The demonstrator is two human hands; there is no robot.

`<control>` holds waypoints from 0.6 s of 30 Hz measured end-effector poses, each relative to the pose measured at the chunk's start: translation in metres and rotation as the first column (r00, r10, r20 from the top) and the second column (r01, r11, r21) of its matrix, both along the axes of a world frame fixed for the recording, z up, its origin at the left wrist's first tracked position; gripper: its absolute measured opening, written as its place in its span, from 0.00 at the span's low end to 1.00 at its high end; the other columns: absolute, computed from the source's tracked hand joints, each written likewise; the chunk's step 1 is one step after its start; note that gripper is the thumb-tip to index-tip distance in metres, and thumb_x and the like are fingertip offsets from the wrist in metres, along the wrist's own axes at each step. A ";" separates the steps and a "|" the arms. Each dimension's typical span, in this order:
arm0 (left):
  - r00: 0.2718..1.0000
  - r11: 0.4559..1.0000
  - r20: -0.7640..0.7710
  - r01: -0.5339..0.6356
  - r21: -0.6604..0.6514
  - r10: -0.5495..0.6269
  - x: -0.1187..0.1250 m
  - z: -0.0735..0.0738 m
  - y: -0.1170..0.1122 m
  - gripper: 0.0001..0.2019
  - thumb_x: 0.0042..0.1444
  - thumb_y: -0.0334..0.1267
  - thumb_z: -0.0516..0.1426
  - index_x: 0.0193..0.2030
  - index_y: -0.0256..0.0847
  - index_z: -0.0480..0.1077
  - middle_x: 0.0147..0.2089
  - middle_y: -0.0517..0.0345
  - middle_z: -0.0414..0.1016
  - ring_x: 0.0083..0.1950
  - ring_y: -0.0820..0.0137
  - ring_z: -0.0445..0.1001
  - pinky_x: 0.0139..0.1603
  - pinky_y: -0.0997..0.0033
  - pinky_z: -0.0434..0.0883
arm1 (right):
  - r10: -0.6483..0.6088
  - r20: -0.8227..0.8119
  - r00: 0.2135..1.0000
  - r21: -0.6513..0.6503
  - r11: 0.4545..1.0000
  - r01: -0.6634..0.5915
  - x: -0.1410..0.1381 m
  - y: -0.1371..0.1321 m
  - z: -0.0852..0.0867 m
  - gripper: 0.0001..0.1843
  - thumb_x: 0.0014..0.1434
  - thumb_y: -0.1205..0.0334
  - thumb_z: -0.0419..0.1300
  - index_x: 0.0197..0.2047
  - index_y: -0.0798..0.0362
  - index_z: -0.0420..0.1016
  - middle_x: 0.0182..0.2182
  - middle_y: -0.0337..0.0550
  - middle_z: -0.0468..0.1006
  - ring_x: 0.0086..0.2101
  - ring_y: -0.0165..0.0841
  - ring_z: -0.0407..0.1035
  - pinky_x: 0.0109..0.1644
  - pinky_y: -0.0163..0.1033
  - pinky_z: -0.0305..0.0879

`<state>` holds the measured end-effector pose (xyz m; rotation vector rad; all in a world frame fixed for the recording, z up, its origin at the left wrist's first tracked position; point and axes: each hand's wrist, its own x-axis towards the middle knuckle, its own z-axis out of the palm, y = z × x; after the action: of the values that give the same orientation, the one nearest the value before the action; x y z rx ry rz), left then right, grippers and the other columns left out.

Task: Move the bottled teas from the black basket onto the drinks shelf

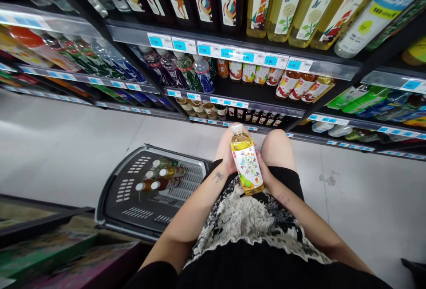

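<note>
A clear bottle of yellow drink (246,160) with a white cap and a flowered label is held upright over my lap. My left hand (229,159) wraps its left side, the fingers partly hidden behind it. On the other side, my right hand (262,168) grips the bottle, its fingertips also mostly out of sight. To my left on the floor is a black shopping basket (133,211) with slotted walls. Several white-capped drink bottles (163,173) stand together inside it.
Shelves (266,98) of bottled drinks run across the front, with blue-and-white price tags (229,53) along their edges. Tall yellow bottles (289,5) fill the top shelf. Green and pink boxes (49,253) sit at the lower left. Pale tiled floor (359,191) extends to my right.
</note>
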<state>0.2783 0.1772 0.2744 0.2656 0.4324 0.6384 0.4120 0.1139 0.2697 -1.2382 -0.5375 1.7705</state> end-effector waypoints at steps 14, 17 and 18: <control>0.997 1.000 0.072 -0.006 -0.026 0.008 0.001 0.000 0.000 0.43 0.45 0.75 0.56 0.47 0.32 0.74 0.42 0.37 0.79 0.58 0.43 0.75 0.60 0.46 0.70 | 0.051 -0.039 0.998 -0.060 0.997 -0.054 0.008 -0.002 -0.009 0.43 0.55 0.28 0.62 0.61 0.53 0.66 0.51 0.53 0.78 0.53 0.48 0.74 0.58 0.54 0.73; 0.996 0.999 0.084 -0.006 -0.039 0.009 0.002 -0.003 0.001 0.43 0.42 0.75 0.58 0.47 0.32 0.74 0.42 0.36 0.79 0.58 0.42 0.75 0.60 0.45 0.70 | 0.032 -0.037 0.999 -0.056 0.998 -0.034 0.010 -0.003 -0.011 0.42 0.57 0.31 0.60 0.64 0.52 0.63 0.55 0.52 0.76 0.53 0.46 0.74 0.60 0.53 0.72; 0.996 0.999 0.086 -0.009 -0.050 0.013 0.003 -0.004 0.001 0.43 0.42 0.74 0.59 0.47 0.32 0.75 0.43 0.36 0.79 0.58 0.42 0.75 0.61 0.45 0.69 | 0.027 -0.038 0.999 -0.059 0.998 -0.029 0.011 -0.003 -0.012 0.41 0.59 0.32 0.59 0.65 0.51 0.62 0.56 0.52 0.76 0.54 0.45 0.74 0.60 0.52 0.71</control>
<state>0.2817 0.1783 0.2701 0.1877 0.3669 0.6461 0.4229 0.1113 0.2574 -1.2414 -0.4865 1.8412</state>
